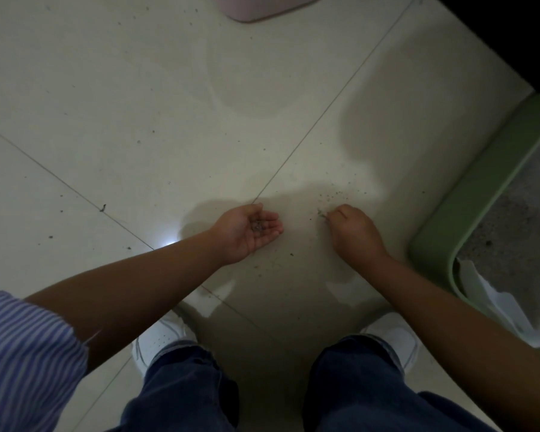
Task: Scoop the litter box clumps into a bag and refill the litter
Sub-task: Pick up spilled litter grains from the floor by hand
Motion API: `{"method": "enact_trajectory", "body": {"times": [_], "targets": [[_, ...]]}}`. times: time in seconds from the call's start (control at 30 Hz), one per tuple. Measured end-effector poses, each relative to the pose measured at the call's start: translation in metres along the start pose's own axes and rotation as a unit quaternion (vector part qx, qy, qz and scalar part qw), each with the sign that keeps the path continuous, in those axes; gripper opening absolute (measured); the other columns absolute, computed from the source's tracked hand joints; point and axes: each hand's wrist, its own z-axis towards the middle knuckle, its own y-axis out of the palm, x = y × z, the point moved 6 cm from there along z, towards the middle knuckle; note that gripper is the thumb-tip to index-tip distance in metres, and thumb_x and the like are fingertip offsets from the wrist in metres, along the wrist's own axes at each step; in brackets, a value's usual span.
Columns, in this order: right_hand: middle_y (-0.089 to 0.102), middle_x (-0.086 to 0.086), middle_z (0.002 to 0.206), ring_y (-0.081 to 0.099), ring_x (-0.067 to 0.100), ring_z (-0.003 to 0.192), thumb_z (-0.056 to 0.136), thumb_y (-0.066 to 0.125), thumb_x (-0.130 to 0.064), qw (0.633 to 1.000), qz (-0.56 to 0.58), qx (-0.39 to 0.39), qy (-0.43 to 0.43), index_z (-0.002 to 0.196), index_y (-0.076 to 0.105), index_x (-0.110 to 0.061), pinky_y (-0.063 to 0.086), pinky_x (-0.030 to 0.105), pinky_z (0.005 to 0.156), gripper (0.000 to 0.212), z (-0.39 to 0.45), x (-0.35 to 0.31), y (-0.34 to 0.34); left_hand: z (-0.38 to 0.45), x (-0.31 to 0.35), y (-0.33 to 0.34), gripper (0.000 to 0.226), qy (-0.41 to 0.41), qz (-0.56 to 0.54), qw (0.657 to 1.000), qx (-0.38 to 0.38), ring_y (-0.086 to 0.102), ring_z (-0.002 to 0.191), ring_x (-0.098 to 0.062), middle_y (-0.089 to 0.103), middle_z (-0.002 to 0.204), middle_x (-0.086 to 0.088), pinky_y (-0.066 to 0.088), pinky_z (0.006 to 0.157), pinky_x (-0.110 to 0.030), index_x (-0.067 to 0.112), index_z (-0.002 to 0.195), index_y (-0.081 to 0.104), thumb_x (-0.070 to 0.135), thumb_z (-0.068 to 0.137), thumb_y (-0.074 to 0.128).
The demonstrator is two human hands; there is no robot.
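A pale, glossy tiled floor point(169, 113) is seen from above in dim light, crossed by thin grout lines and dotted with dark specks. At the right edge a green litter box point(468, 213) is set on the floor, and grey litter point(518, 219) is seen inside it; something white and crumpled point(493, 297) lies in its near corner, though what it is cannot be told. A pink container point(262, 6) is cut off by the top edge. Scattered litter grains point(334, 196) are strewn on the tile just beside the box. The left hand point(250, 230) is held palm up and cupped, fingers relaxed, with a small heap of grains resting in it. The right hand point(353, 229) is lowered to the floor with fingers curled, pinching at the spilled grains. White shoes point(166, 335) and dark jeans are seen below.
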Motion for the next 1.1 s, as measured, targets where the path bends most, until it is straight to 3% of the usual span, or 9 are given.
{"method": "enact_trajectory", "body": {"times": [0.13, 0.2, 0.3, 0.47, 0.6, 0.67, 0.8, 0.97, 1.1], "targets": [[0.055, 0.015, 0.051, 0.053, 0.027, 0.038, 0.039, 0.077, 0.014, 1.0, 0.001, 0.008, 0.008, 0.053, 0.057, 0.0, 0.037, 0.019, 0.036, 0.028, 0.001, -0.002, 0.001, 0.002, 0.0, 0.0, 0.044, -0.003, -0.001, 1.0, -0.004, 0.063, 0.063, -0.023, 0.06, 0.068, -0.014, 0.054, 0.049, -0.021, -0.003, 0.077, 0.055, 0.026, 0.1, 0.032], [0.055, 0.015, 0.051, 0.056, 0.027, 0.04, 0.061, 0.061, 0.004, 0.995, 0.047, 0.078, 0.041, 0.053, 0.057, 0.0, 0.035, 0.024, 0.046, 0.01, 0.001, 0.001, -0.007, 0.002, -0.003, 0.002, 0.048, -0.02, 0.009, 0.999, -0.024, 0.067, 0.059, -0.022, 0.064, 0.064, -0.015, 0.056, 0.052, -0.023, -0.004, 0.08, 0.056, 0.031, 0.1, 0.031], [0.057, 0.014, 0.049, 0.058, 0.022, 0.044, 0.063, 0.059, 0.002, 0.969, 0.17, 0.151, 0.097, 0.054, 0.06, 0.001, 0.033, 0.025, 0.055, 0.009, 0.0, -0.012, -0.025, 0.0, -0.003, 0.006, 0.052, -0.039, 0.033, 0.998, -0.042, 0.062, 0.078, -0.025, 0.061, 0.083, -0.019, 0.057, 0.057, -0.024, -0.005, 0.087, 0.056, 0.036, 0.1, 0.027], [0.069, 0.015, 0.068, 0.049, 0.004, 0.064, 0.076, 0.058, -0.019, 0.946, 0.307, 0.067, 0.081, 0.072, 0.072, 0.002, 0.037, 0.014, 0.063, 0.026, -0.008, -0.04, -0.029, -0.004, -0.004, 0.011, 0.049, -0.032, 0.036, 0.998, -0.048, 0.058, 0.082, -0.024, 0.06, 0.087, -0.018, 0.047, 0.085, -0.034, -0.004, 0.087, 0.055, 0.03, 0.101, 0.023], [0.068, 0.021, 0.09, 0.06, 0.014, 0.081, 0.079, 0.058, -0.008, 0.926, 0.297, 0.122, 0.199, 0.088, 0.073, 0.006, 0.038, 0.006, 0.076, 0.022, -0.018, 0.006, -0.03, 0.001, -0.004, 0.007, 0.044, -0.035, 0.021, 0.998, -0.046, 0.06, 0.08, -0.024, 0.069, 0.065, -0.014, 0.056, 0.069, -0.029, -0.003, 0.084, 0.057, 0.025, 0.1, 0.028], [0.059, 0.025, 0.113, 0.055, 0.033, 0.107, 0.081, 0.059, 0.002, 0.922, 0.254, 0.121, 0.265, 0.107, 0.066, 0.007, 0.037, 0.024, 0.095, 0.027, -0.02, 0.029, -0.031, 0.002, -0.004, 0.003, 0.043, -0.035, 0.025, 0.998, -0.04, 0.061, 0.079, -0.023, 0.07, 0.061, -0.012, 0.056, 0.064, -0.026, -0.003, 0.083, 0.058, 0.024, 0.1, 0.029], [0.015, 0.023, 0.152, 0.014, 0.034, 0.142, 0.092, 0.048, -0.011, 0.895, 0.165, 0.111, 0.399, 0.14, 0.031, 0.005, 0.011, 0.034, 0.117, 0.054, -0.019, 0.066, -0.035, 0.004, -0.002, 0.0, 0.042, -0.025, 0.035, 0.999, -0.029, 0.061, 0.08, -0.023, 0.068, 0.07, -0.014, 0.056, 0.06, -0.024, -0.003, 0.083, 0.058, 0.024, 0.1, 0.029], [-0.005, 0.023, 0.155, -0.004, 0.033, 0.145, 0.098, 0.038, -0.026, 0.86, 0.185, 0.063, 0.471, 0.144, 0.005, 0.01, -0.003, 0.036, 0.117, 0.067, -0.018, 0.08, -0.014, 0.003, -0.002, 0.001, 0.042, -0.029, 0.034, 0.998, -0.034, 0.066, 0.072, -0.023, 0.07, 0.061, -0.012, 0.057, 0.056, -0.023, -0.003, 0.083, 0.058, 0.023, 0.1, 0.03], [-0.006, 0.02, 0.156, -0.005, 0.029, 0.146, 0.099, 0.036, -0.025, 0.883, 0.187, 0.053, 0.428, 0.145, 0.005, 0.008, 0.0, 0.032, 0.117, 0.064, -0.017, 0.075, -0.004, 0.002, -0.003, -0.001, 0.041, -0.029, 0.035, 0.998, -0.039, 0.07, 0.055, -0.018, 0.069, 0.059, -0.012, 0.056, 0.054, -0.023, -0.003, 0.082, 0.058, 0.023, 0.1, 0.031]]}}
